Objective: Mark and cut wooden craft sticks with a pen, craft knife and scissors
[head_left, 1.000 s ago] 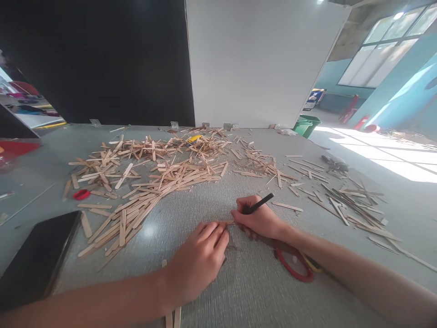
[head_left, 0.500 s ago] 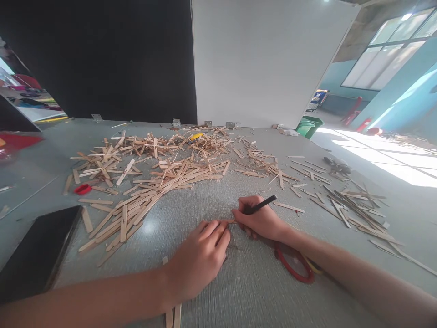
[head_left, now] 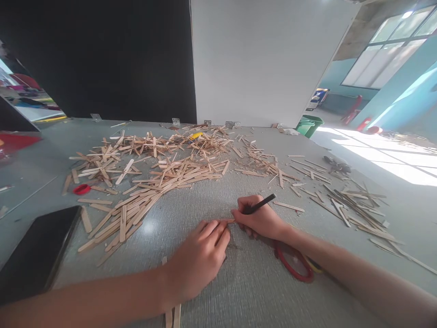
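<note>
My left hand (head_left: 201,255) is closed on a small wooden stick (head_left: 231,221), mostly hidden under the fingers, whose end pokes out toward the right hand. Gripped in my right hand (head_left: 261,218) is a black pen (head_left: 262,203), its upper end tilted up to the right and its tip hidden by the fingers. The two hands are close together, with the stick's end between them. Under my left forearm lie a few more wooden sticks (head_left: 176,316). A red-handled tool (head_left: 295,269) rests beneath my right forearm, partly covered.
Piled wooden sticks (head_left: 184,171) spread behind the hands, with a red ring (head_left: 82,189) beside them. At the left lies a black phone-like slab (head_left: 37,250). Thin wood strips (head_left: 358,209) and a dark tool (head_left: 337,165) are at the right. An upright panel (head_left: 266,59) stands behind.
</note>
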The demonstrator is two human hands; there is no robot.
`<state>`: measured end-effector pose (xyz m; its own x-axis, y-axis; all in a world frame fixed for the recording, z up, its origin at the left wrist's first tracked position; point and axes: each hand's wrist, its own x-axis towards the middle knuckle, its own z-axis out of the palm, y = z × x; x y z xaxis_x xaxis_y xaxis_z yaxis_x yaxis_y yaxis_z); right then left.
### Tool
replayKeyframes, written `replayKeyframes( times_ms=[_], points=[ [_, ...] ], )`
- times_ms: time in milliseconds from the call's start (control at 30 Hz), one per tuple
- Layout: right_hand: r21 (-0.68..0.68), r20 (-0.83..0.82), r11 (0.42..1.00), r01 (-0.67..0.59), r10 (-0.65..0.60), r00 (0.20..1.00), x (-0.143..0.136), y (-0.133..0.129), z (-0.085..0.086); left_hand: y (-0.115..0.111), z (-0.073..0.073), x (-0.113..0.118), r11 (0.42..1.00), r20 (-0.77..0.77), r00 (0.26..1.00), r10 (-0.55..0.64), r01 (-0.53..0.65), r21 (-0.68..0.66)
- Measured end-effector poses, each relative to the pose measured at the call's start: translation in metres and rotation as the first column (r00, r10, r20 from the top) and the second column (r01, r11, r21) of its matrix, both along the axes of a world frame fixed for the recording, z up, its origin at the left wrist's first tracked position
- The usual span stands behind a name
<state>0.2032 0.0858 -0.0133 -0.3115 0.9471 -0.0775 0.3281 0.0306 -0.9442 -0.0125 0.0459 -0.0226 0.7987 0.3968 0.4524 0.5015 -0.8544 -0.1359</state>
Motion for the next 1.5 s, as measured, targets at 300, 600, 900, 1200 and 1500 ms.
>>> replayKeyframes(
  times_ms=[300,600,900,1200,1500],
  points=[
    [-0.03,-0.02,0.999,0.014,-0.014,1.0,0.0003,0.0016,-0.0007,0.0005,0.0003,0.0005,1.0,0.011,1.0,-0.011,0.011,0.017],
    [-0.056,-0.027,0.998,0.036,-0.037,0.999,-0.003,0.001,-0.0008,0.0002,-0.0015,0.0013,1.0,0.016,1.0,-0.006,0.006,0.021],
    [-0.032,-0.024,0.999,0.036,-0.037,0.999,-0.0028,0.0016,-0.0058,-0.0008,-0.0011,0.0016,1.0,0.003,1.0,0.001,-0.001,-0.006],
    [-0.057,-0.026,0.998,0.031,-0.032,0.999,-0.0035,0.0022,-0.0015,-0.0004,-0.0006,0.0013,1.0,0.01,1.0,-0.001,0.001,0.018],
    [-0.065,-0.023,0.997,0.039,-0.04,0.999,-0.0032,0.0021,-0.0012,-0.0002,-0.0017,0.0013,1.0,0.025,1.0,-0.016,0.016,0.012]
  ],
)
